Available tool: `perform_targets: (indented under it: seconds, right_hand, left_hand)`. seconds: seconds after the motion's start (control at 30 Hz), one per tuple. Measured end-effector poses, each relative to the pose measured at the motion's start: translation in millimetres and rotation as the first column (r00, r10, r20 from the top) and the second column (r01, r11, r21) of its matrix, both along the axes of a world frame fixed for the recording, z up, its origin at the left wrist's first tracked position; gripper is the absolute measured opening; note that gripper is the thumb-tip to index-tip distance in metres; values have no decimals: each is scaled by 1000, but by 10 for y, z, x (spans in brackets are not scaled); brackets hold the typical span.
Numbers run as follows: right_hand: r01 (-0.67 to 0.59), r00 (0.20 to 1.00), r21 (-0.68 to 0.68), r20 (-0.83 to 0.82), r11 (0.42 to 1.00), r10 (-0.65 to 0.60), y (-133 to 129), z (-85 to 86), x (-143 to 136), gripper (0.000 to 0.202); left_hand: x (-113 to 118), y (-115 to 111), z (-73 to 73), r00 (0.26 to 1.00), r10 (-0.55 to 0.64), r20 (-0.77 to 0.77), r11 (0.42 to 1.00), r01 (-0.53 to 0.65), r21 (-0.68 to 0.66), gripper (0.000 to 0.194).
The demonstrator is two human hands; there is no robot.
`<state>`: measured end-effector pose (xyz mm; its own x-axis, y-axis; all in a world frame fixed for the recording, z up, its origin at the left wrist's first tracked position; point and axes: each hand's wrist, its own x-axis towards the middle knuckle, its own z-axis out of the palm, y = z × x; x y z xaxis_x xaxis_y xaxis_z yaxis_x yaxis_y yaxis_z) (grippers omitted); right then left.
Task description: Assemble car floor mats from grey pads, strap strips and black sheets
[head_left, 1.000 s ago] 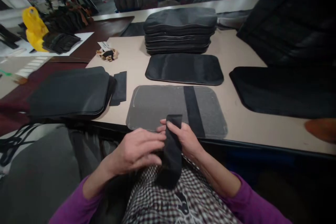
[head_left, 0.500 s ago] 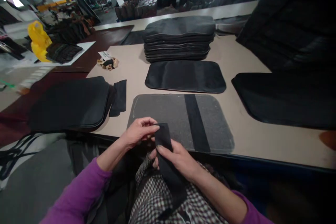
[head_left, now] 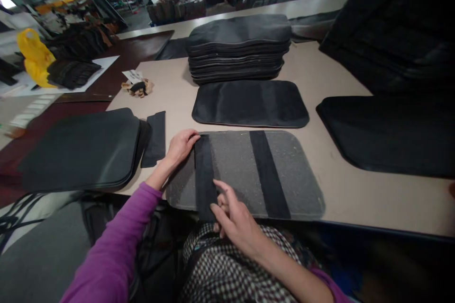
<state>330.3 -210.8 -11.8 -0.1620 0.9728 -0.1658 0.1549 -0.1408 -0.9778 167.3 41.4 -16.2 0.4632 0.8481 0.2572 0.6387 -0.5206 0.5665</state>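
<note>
A grey panel (head_left: pixel 234 165) with rounded corners lies in front of me. One black strip (head_left: pixel 270 175) crosses its right part from far to near edge. Across the left part lies a second black strip (head_left: pixel 205 170), its near end reaching the panel's front edge. My left hand (head_left: pixel 183 147) pinches that strip's far end at the panel's far edge. Over its near half is my right hand (head_left: pixel 232 213), index finger and thumb spread apart, their tips at the strip's right side. Its other fingers are curled and partly hidden.
Beyond the panel lies a black panel (head_left: pixel 250 104), with a tall stack of black panels (head_left: pixel 238 47) behind. More black panels (head_left: pixel 81 151) and loose black strips (head_left: pixel 155 137) are at left. Other black panels (head_left: pixel 391 137) lie at right. A small scrap pile (head_left: pixel 138 86) sits further back.
The black strip that was held up over my lap now lies across the grey panel. My left hand has moved forward to the far edge, and my right hand has loosened its grip.
</note>
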Motion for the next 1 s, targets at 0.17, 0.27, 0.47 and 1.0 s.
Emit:
perform_targets:
  seconds: [0.17, 0.27, 0.47, 1.0]
  right_hand:
    - [-10, 1000, 31, 9, 999, 10, 117, 29, -28, 42]
    - [2, 999, 59, 33, 998, -4, 170, 30, -26, 38]
    - [22, 994, 91, 106, 996, -31, 233, -29, -20, 36]
    - [24, 997, 34, 73, 999, -27, 201, -37, -88, 21]
  left_hand:
    - [121, 196, -59, 986, -31, -163, 986, 57, 157, 14]
    - [147, 250, -98, 975, -13, -221, 982, 55, 183, 14]
    - [125, 281, -179, 967, 7, -253, 979, 46, 200, 14]
    - [113, 135, -163, 893, -83, -442, 927, 232, 295, 33]
